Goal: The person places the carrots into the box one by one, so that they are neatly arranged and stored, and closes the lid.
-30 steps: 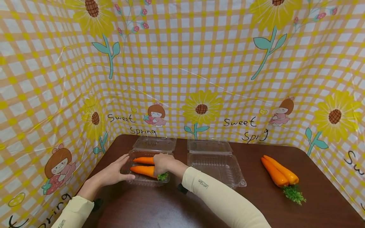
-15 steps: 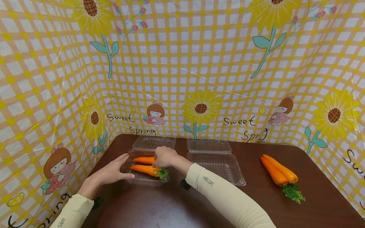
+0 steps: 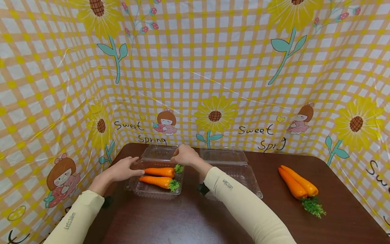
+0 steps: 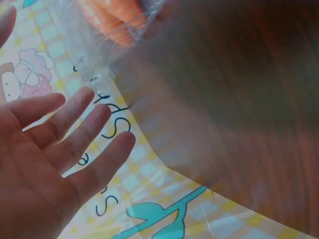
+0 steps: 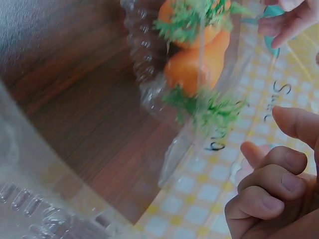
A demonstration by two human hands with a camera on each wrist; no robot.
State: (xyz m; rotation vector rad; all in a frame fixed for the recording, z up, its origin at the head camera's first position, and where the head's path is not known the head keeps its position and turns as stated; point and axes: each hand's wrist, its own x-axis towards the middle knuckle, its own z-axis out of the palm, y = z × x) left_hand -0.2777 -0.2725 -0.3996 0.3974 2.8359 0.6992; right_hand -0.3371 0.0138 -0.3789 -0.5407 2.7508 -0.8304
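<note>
Two orange carrots with green tops, a rear carrot (image 3: 160,171) and a front carrot (image 3: 156,182), lie side by side in the left clear plastic clamshell box (image 3: 153,194). Its lid (image 3: 152,155) is folded back behind it. My left hand (image 3: 123,169) hovers over the box's left side, fingers spread and thumb overlapping the rear carrot's tip in the head view. At the lid's right edge is my right hand (image 3: 186,156); the right wrist view shows its thumb and index finger apart, the other fingers (image 5: 269,181) curled, and nothing between them.
A second clear clamshell box (image 3: 254,179) stands to the right with its lid back, partly behind my right forearm. Two more carrots (image 3: 297,183) lie together on the brown table (image 3: 182,220) at the right. A checked cloth (image 3: 195,84) surrounds the table's back and sides.
My right hand has let go of the rear carrot and moved back to the lid. My left hand has lifted and moved back slightly, and the box's left end shows more.
</note>
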